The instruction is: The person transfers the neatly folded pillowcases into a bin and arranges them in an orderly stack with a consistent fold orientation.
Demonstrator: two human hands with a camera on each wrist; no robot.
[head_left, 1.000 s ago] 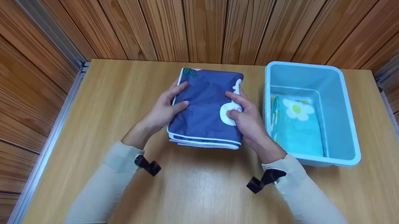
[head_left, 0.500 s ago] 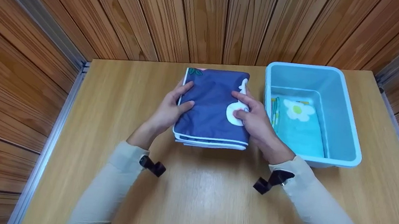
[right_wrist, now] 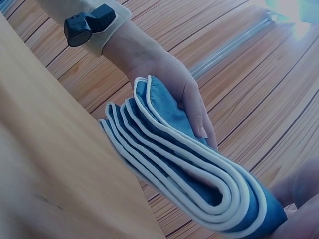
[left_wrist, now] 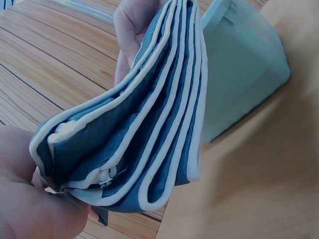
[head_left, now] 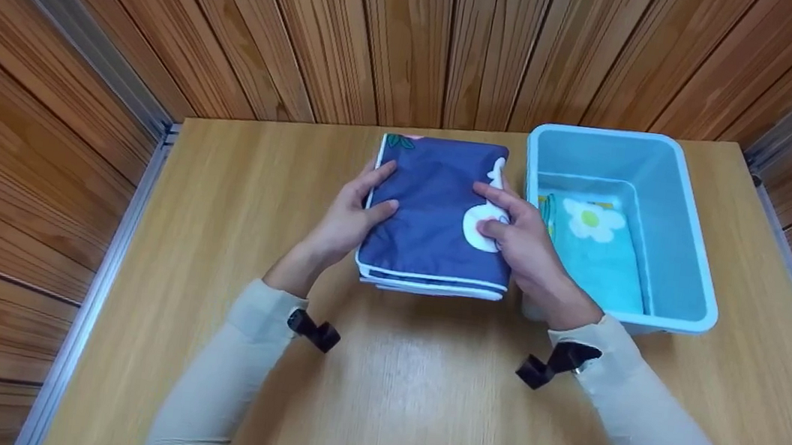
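Observation:
A folded navy cloth point(head_left: 434, 220) with white piping, a white round print and green leaves hangs above the table, gripped from both sides. My left hand point(head_left: 347, 220) holds its left edge, thumb on top and the other fingers mostly hidden beneath. On the opposite edge my right hand point(head_left: 525, 246) grips it, thumb over the white print. The left wrist view shows the stacked layers of the cloth point(left_wrist: 164, 107) spreading apart at the near end, with a small whitish piece between them. From the right wrist, rounded folds of the cloth point(right_wrist: 199, 169) face the camera.
A light blue plastic bin point(head_left: 692, 244) stands on the wooden table point(head_left: 212, 245) to the right, close to my right hand. Inside lies a folded turquoise cloth point(head_left: 598, 266) with a white flower. Wood-panelled walls point(head_left: 418, 44) enclose the back and sides.
Both hands have moved a little to the right together, carrying the folded cloth nearer the bin. Their grip looks the same.

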